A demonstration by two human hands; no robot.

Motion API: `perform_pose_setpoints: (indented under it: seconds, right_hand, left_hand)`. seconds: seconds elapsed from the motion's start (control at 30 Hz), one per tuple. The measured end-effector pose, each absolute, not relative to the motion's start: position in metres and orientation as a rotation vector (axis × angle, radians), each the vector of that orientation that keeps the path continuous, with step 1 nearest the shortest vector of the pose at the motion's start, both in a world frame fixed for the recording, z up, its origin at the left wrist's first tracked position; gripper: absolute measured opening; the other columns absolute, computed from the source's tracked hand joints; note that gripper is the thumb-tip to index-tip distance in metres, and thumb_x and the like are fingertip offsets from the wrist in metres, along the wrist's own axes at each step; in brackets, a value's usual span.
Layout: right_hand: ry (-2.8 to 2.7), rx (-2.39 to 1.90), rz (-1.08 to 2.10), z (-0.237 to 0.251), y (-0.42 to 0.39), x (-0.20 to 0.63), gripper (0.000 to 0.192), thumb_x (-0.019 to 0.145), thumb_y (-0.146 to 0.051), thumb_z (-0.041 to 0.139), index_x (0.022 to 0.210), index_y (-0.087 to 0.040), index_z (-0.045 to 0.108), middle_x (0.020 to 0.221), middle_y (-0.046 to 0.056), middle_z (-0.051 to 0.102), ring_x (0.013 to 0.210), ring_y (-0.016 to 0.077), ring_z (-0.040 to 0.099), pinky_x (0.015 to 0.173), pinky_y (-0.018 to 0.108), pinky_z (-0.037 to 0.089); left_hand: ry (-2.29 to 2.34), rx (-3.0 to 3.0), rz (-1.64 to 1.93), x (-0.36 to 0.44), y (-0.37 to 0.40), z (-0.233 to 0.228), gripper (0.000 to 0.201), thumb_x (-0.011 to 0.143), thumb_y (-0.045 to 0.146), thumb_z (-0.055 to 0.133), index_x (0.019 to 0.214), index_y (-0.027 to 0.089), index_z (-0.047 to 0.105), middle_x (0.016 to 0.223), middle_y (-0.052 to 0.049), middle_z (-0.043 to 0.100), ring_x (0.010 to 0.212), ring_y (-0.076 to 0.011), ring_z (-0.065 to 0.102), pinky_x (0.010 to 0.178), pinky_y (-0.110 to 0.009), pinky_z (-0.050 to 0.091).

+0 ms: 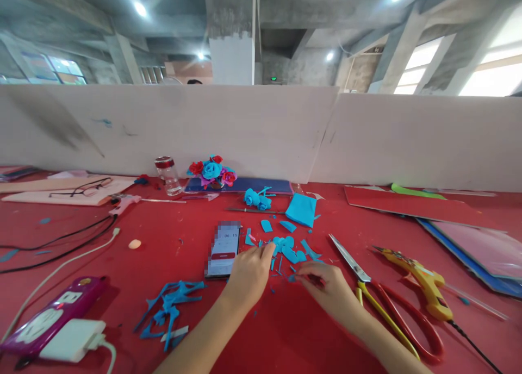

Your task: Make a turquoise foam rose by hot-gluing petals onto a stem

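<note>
My left hand (252, 270) is closed over the near left side of a scatter of cut blue pieces (287, 250). Whatever its fingertips hold is hidden from me. To the right, my right hand (328, 288) is curled with thumb and finger together, and a small blue piece (292, 278) shows at the tips. A square stack of blue sheets (300, 210) lies behind the scatter. Beside it are finished blue roses (256, 199). A phone (223, 249) showing a timer lies just left of my left hand.
Large scissors (359, 273) lie open at right, beside a yellow glue gun (424, 281). Blue scraps (167, 309) are at front left, near a purple power strip (53, 309). At the back stand a flower bouquet (212, 172) and a glass jar (168, 175), before a white partition (244, 129).
</note>
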State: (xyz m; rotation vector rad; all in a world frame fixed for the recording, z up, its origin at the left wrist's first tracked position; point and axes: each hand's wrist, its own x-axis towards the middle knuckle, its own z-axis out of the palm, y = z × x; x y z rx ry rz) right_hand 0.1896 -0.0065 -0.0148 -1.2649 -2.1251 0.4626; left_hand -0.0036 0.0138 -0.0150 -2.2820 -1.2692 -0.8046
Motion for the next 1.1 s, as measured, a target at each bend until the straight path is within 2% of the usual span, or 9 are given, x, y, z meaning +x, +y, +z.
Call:
perform_pose_setpoints:
  seconds: [0.1,0.2,0.3,0.4,0.63,0.77,0.83,1.0,1.1]
  right_hand:
    - [-1.816,-1.351,0.792,-0.009,-0.009,0.190,0.026,0.081,-0.036,0.056,0.073,-0.015,0.069,0.065,0.003,0.068,0.059,0.0151,0.060,0.053,0.025,0.047]
    - [-1.447,-1.367,1.077,-0.004,-0.010,0.188,0.026,0.067,-0.041,0.068,0.066,-0.016,0.070,0.061,0.002,0.068,0.059,0.0149,0.058,0.058,0.026,0.045]
    - [-1.324,-1.358,1.128,-0.001,-0.010,0.187,0.029,0.060,-0.045,0.072,0.062,-0.016,0.071,0.060,0.003,0.067,0.059,0.0150,0.058,0.059,0.027,0.045]
    - [-1.303,-1.356,1.108,-0.003,-0.008,0.188,0.030,0.057,-0.046,0.073,0.060,-0.016,0.070,0.061,0.004,0.068,0.059,0.0157,0.058,0.060,0.028,0.045]
    - [-1.361,-1.357,0.910,-0.008,-0.013,0.186,0.019,0.061,-0.037,0.073,0.059,-0.019,0.071,0.059,0.003,0.066,0.055,0.0148,0.053,0.055,0.027,0.042]
    - [-1.539,-1.189,0.554,-0.012,-0.020,0.183,0.010,0.071,-0.027,0.067,0.063,-0.021,0.070,0.063,0.003,0.066,0.053,0.0136,0.054,0.050,0.025,0.044]
    - [-1.656,-1.061,0.338,-0.014,-0.022,0.183,0.010,0.076,-0.019,0.063,0.067,-0.020,0.069,0.066,0.003,0.067,0.055,0.0129,0.058,0.049,0.023,0.046]
    - [-1.819,-0.891,0.041,-0.012,-0.025,0.182,0.012,0.078,-0.010,0.061,0.073,-0.020,0.066,0.068,0.002,0.067,0.062,0.0129,0.063,0.058,0.022,0.052]
    - [-1.849,-0.885,-0.031,-0.008,-0.025,0.180,0.013,0.079,-0.010,0.060,0.074,-0.020,0.066,0.066,0.002,0.067,0.060,0.0131,0.062,0.056,0.023,0.052]
  left_hand:
    - [-1.290,-2.334,-0.839,-0.003,0.014,-0.015,0.025,0.081,-0.001,0.045,0.093,0.016,0.059,0.064,-0.002,0.065,0.056,-0.0187,0.064,0.047,-0.025,0.050]
    - [-1.237,-2.440,-0.944,-0.002,0.014,-0.015,0.026,0.079,-0.003,0.046,0.090,0.016,0.059,0.084,-0.007,0.070,0.077,-0.0203,0.067,0.067,-0.032,0.056]
    - [-1.219,-2.605,-1.100,-0.001,0.012,-0.014,0.030,0.079,-0.002,0.046,0.097,0.016,0.061,0.106,-0.009,0.068,0.097,-0.0212,0.063,0.086,-0.039,0.052]
    - [-1.260,-2.739,-1.212,0.002,0.007,-0.010,0.029,0.081,0.005,0.046,0.104,0.017,0.061,0.112,-0.008,0.066,0.103,-0.0209,0.060,0.094,-0.041,0.047]
    - [-1.397,-2.746,-1.419,0.011,-0.003,-0.007,0.021,0.083,0.021,0.054,0.101,0.015,0.063,0.110,-0.011,0.066,0.103,-0.0240,0.060,0.093,-0.044,0.047]
    - [-1.693,-2.784,-1.547,0.017,-0.006,-0.002,0.014,0.083,0.024,0.055,0.086,0.018,0.068,0.104,-0.008,0.068,0.100,-0.0224,0.062,0.088,-0.037,0.050]
    - [-1.782,-2.835,-1.581,0.018,-0.008,0.003,0.017,0.084,0.026,0.054,0.076,0.019,0.068,0.102,-0.007,0.068,0.097,-0.0210,0.062,0.086,-0.034,0.050]
    - [-1.897,-2.885,-1.643,0.020,-0.009,0.010,0.019,0.082,0.022,0.053,0.072,0.018,0.068,0.096,-0.006,0.067,0.089,-0.0185,0.063,0.077,-0.027,0.050]
    - [-1.944,-2.870,-1.651,0.020,-0.008,0.010,0.016,0.079,0.020,0.054,0.071,0.017,0.068,0.094,-0.006,0.067,0.087,-0.0189,0.063,0.066,-0.025,0.049]
